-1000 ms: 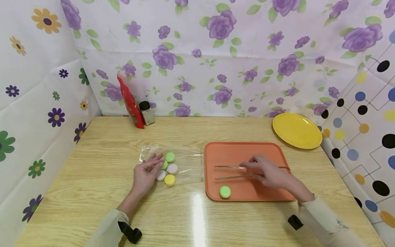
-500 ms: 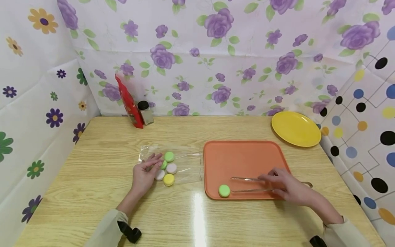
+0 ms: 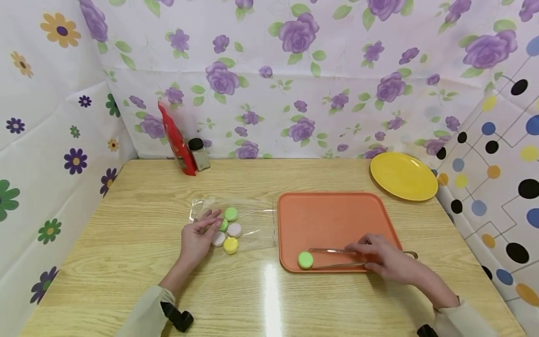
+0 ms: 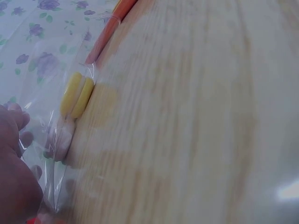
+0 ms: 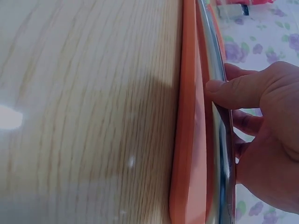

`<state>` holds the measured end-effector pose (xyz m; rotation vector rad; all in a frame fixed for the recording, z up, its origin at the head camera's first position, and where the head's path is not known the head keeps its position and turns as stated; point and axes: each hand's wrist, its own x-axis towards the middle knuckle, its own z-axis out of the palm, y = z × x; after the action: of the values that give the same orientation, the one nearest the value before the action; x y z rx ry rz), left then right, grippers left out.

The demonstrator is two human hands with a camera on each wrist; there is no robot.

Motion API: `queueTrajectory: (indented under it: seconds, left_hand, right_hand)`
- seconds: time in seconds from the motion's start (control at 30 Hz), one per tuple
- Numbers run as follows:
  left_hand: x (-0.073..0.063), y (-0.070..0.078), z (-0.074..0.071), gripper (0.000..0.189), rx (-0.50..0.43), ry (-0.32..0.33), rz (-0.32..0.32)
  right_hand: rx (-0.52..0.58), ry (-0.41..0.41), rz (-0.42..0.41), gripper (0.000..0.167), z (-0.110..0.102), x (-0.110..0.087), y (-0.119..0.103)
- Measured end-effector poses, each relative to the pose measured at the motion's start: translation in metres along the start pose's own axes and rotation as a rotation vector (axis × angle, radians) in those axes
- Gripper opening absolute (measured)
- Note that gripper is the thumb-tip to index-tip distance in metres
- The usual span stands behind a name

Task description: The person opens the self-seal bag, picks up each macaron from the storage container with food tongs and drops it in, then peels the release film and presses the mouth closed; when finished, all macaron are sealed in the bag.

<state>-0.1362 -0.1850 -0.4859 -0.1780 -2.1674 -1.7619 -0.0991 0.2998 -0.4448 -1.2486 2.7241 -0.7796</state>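
My right hand (image 3: 385, 257) grips metal tongs (image 3: 337, 267) between thumb and fingers, low over the orange tray (image 3: 332, 210). Their spread arms reach left to a green macaron (image 3: 305, 260) in the tray's front left corner, tips right at its edge. On the left, my left hand (image 3: 200, 238) holds a clear plastic bag (image 3: 258, 224) near its left end, thumb and index finger beside the macarons. Two green macarons, two pale lilac ones and a yellow macaron (image 3: 230, 245) lie at the bag. In the left wrist view, the film rises in front of my fingers (image 4: 18, 116).
A yellow plate (image 3: 404, 175) sits at the back right. At the back left stand a red pouch (image 3: 177, 142) and a black-capped jar (image 3: 199, 154). Patterned cloth walls (image 3: 261, 107) border the wooden table (image 3: 168, 187).
My right hand has brought the tongs toward the front of the tray, first going right, then slightly left to the green macaron. My left hand has stayed in place.
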Motion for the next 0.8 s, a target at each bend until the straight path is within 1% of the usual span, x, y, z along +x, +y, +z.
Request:
queueTrajectory:
  seconds: [0.1, 0.27, 0.43, 0.63, 0.8]
  left_hand:
    - [0.0, 0.0, 0.0, 0.007, -0.004, -0.002, 0.002]
    - [0.0, -0.002, 0.0, 0.007, -0.008, 0.0, -0.003]
    - [0.0, -0.002, 0.0, 0.007, -0.012, 0.001, -0.008]
    - [0.0, -0.001, 0.0, 0.008, -0.023, 0.0, -0.002]
    - [0.0, -0.001, -0.001, 0.008, -0.021, 0.0, 0.001]
  right_hand:
    - [-0.004, -0.001, -0.018, 0.06, 0.003, 0.006, -0.002]
    - [0.001, -0.008, -0.012, 0.059, 0.009, 0.014, -0.004]
    - [-0.004, -0.005, -0.012, 0.058, 0.014, 0.018, -0.004]
    - [-0.015, -0.004, 0.009, 0.059, 0.012, 0.02, -0.006]
    - [-0.046, 0.022, 0.026, 0.061, 0.008, 0.031, -0.007]
